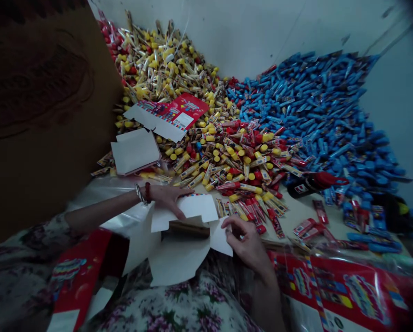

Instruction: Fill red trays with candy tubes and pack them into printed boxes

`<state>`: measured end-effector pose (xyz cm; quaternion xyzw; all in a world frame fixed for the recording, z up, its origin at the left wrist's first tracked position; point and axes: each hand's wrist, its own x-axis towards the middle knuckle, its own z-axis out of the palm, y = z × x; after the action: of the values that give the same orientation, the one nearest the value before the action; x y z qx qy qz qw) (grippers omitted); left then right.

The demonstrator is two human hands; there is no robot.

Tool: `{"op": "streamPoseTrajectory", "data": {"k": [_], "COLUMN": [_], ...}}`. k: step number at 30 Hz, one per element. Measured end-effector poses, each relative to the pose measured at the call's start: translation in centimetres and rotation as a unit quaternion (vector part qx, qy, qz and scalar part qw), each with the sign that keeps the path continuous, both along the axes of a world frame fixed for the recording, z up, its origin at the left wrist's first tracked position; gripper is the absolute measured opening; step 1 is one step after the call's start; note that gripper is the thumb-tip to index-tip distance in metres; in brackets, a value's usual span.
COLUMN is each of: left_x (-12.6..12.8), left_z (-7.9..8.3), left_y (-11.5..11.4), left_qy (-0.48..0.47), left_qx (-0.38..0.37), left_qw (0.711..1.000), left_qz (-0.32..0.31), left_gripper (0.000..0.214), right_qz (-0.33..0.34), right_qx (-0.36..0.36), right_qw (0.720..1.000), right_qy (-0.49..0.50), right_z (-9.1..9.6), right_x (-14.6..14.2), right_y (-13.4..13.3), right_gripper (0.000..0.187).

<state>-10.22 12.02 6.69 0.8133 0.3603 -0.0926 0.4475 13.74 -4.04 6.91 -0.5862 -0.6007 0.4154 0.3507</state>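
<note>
An opened cardboard box (179,260) with white inner flaps spread outward stands at my lap, against the table edge. My left hand (168,198) lies over its far flap, fingers stretched out and spread. With thumb and fingertips, my right hand (243,237) pinches the box's right side flap. The inside of the box is dark, and I cannot make out what is in it. Just beyond the box, several small tubes (251,207) with red and yellow caps lie in a loose row on the table.
Yellow-capped tubes (172,74) and blue tubes (306,101) are heaped against the wall. A flattened red carton (182,110) and a white folded carton (137,152) lie on the heap. A large brown box (44,138) blocks the left. A dark bottle (301,185) and red printed packs (341,286) are at right.
</note>
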Motion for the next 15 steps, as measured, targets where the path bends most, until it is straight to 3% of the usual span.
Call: {"op": "streamPoseTrajectory", "data": {"k": [4, 7, 9, 12, 15], "left_x": [-1.2, -1.3, -1.1, -0.3, 1.2], "left_z": [-0.9, -2.0, -2.8, -3.9, -4.8], "left_y": [0.8, 1.4, 2.0, 2.8, 3.2], "left_qy": [-0.036, -0.057, -0.068, -0.075, -0.085], "left_qx": [-0.007, -0.016, -0.039, -0.074, -0.069], "left_qw": [0.999, 0.998, 0.996, 0.990, 0.983], "left_qz": [-0.001, 0.023, 0.049, 0.089, 0.148], "left_gripper": [0.078, 0.062, 0.055, 0.049, 0.036], "right_qz": [-0.105, -0.123, -0.083, 0.037, 0.111], "right_qx": [0.062, 0.145, 0.190, 0.228, 0.262], "right_qw": [0.991, 0.975, 0.975, 0.971, 0.948], "right_qy": [0.060, 0.114, 0.078, -0.070, -0.145], "right_z": [-2.2, -4.2, -5.5, -7.1, -8.2], "right_x": [-0.6, -1.5, -2.2, -3.3, -4.4], "right_y": [-0.3, -1.1, -1.6, -1.5, -0.3], "right_gripper": [0.030, 0.043, 0.054, 0.078, 0.074]}}
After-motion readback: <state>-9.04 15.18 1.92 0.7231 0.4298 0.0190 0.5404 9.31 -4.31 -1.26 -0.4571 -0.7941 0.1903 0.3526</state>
